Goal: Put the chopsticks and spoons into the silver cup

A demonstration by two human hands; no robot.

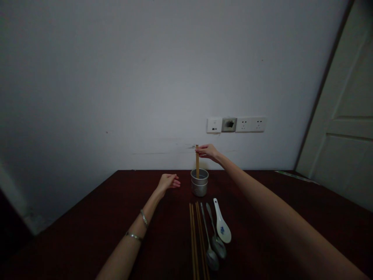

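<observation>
My right hand pinches the top of a pair of wooden chopsticks that stand upright in a small metal cup near the far edge of the dark red table. Left of the cup, my left hand rests on the table with its fingers loosely stretched and nothing in it. Nearer to me lie more chopsticks, two metal spoons and a white ceramic spoon, side by side.
A white wall stands right behind the table, with a row of sockets above the cup. A pale door is at the right. My left wrist wears two thin bangles.
</observation>
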